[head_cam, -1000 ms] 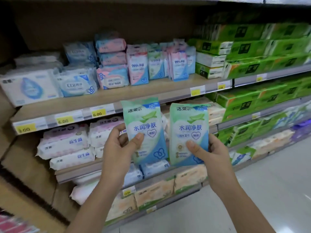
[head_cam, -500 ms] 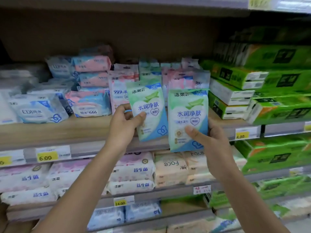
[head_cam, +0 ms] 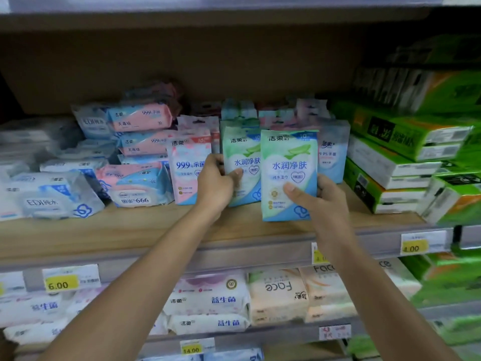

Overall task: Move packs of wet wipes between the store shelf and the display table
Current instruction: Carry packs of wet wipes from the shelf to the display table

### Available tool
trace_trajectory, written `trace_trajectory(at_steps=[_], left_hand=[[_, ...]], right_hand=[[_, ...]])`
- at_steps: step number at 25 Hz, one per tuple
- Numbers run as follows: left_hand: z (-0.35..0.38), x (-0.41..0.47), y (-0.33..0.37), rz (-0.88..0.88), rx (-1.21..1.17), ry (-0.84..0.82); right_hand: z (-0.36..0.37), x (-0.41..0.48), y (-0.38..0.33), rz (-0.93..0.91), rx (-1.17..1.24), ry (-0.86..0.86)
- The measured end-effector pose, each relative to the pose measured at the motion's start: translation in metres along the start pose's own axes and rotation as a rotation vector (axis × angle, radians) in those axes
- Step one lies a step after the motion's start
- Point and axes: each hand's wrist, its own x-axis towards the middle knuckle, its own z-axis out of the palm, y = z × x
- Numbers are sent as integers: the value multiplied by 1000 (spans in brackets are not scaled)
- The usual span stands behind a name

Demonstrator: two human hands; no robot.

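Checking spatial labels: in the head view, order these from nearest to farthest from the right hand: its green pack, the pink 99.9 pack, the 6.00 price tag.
1. Green pack, held in the right hand.
2. Pink 99.9 pack, standing on the shelf, left.
3. 6.00 price tag, far left, shelf edge.

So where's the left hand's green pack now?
Head view, centre: the left hand holds the green pack upright at the wooden shelf, between a pink pack on its left and the right hand's matching pack on its right.
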Motion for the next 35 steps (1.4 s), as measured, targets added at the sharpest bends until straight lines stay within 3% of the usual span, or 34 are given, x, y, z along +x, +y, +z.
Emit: trace_trajectory(at_steps=[4,7,11,13,17,20,25,27,31,35], left_hand=[[4,-1,-4,116,238,61],[-3,-1,-5,281,646,108],[-6,-3,9,319,975,92],[-8,-7,10,328,961,107],[-21,-22,-3,260,531,80],[-27,-32,-11,141,300,-27],[-22,-35,-16,206,420,28],[-22,-35,-18,194,432,49],[-22,-34,-18,192,505,63],[-13,-20,-13,200,664,96]], right_hand=[[1,6,6,16,-3,1],[3,8,9,23,-8,-1],[15,14,9,24,-2,-36],[25,17,11,14,-24,-73],[45,26,22,-13,-79,-103],[49,31,34,-120,-405,-128],[51,18,23,-296,-1279,-48],[52,13,19,-323,-1353,-43],[48,17,17,-289,-1279,-116],[50,23,18,-267,-1319,-15]])
